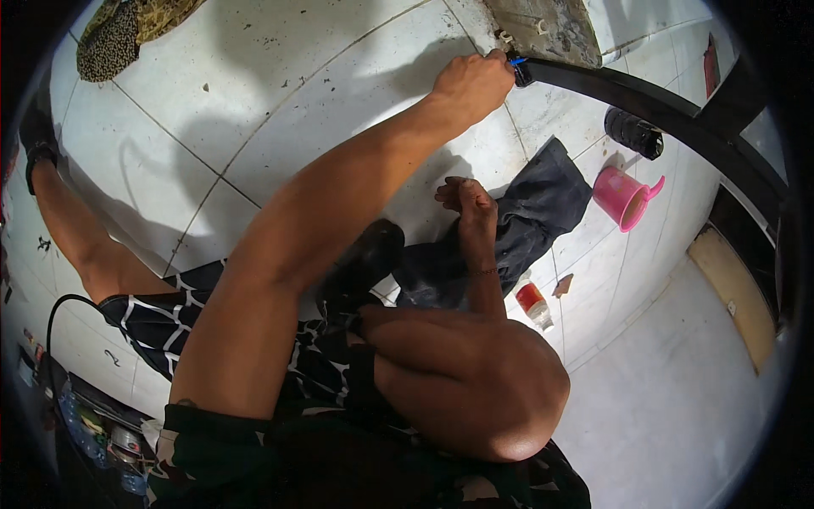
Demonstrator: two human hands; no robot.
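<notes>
My left hand (475, 85) reaches far forward over the white tiles, its fingers closed at the end of a black metal frame (627, 85). A small blue thing (517, 61) shows at its fingertips; the hand hides most of whatever it grips. Below it, my right hand (468, 199) is beside a dark cloth (543, 199) on the floor, its fingers loosely curled and slightly apart, with nothing visible in them. The right forearm, with a thin bracelet, comes out from behind my bent knee (517, 407).
Under the frame's end is a worn, stained block (547, 32). A black ribbed cylinder (632, 131), a pink mug (621, 199) and a red-labelled bottle (534, 304) are on the right. A patterned cloth (127, 38) is far left. A black cable (52, 339) curves near my outstretched leg (76, 220).
</notes>
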